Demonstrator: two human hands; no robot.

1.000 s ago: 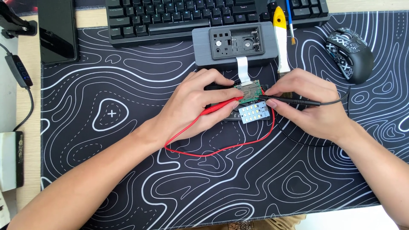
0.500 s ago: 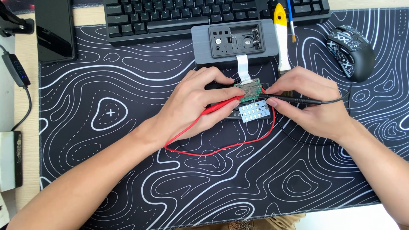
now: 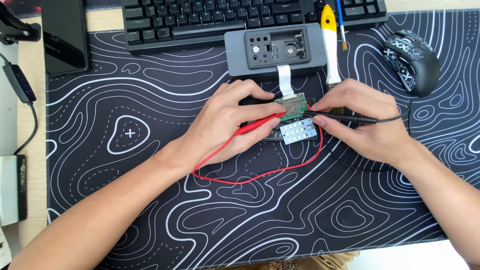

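The left hand (image 3: 227, 122) comes in from the near left and pinches a red probe (image 3: 260, 124) between thumb and fingers. The probe's long axis runs left to right, rising slightly toward its tip, which points right onto a small green circuit board (image 3: 291, 106). The right hand (image 3: 365, 122) comes in from the near right and grips a black probe (image 3: 345, 117) in the same pinch. That probe lies almost level, with its tip pointing left toward the same board. So the two probes meet nearly head-on, and the board sits between the two sets of fingertips, touching or just beside both tips; neither hand is clearly nearer.

Just near of the board, and a little right, lies a small white panel of lights (image 3: 298, 131), tilted, close under the right thumb. A white ribbon cable (image 3: 284, 80) runs from the far edge of the board up into an opened grey case (image 3: 272, 48), which lies just beyond the hands.

A red wire (image 3: 260, 172) trails from the red probe and loops across the mat on the near side of the hands. A thin black wire leaves the black probe to the right.

Everything rests on a black mat with white wavy lines (image 3: 125, 150) that covers the surface. Farther off lie a black keyboard (image 3: 200, 20), a yellow-and-white tool (image 3: 330, 40) just right of the case, and a black patterned mouse (image 3: 412, 60) at far right. A black phone (image 3: 64, 35) lies at far left.
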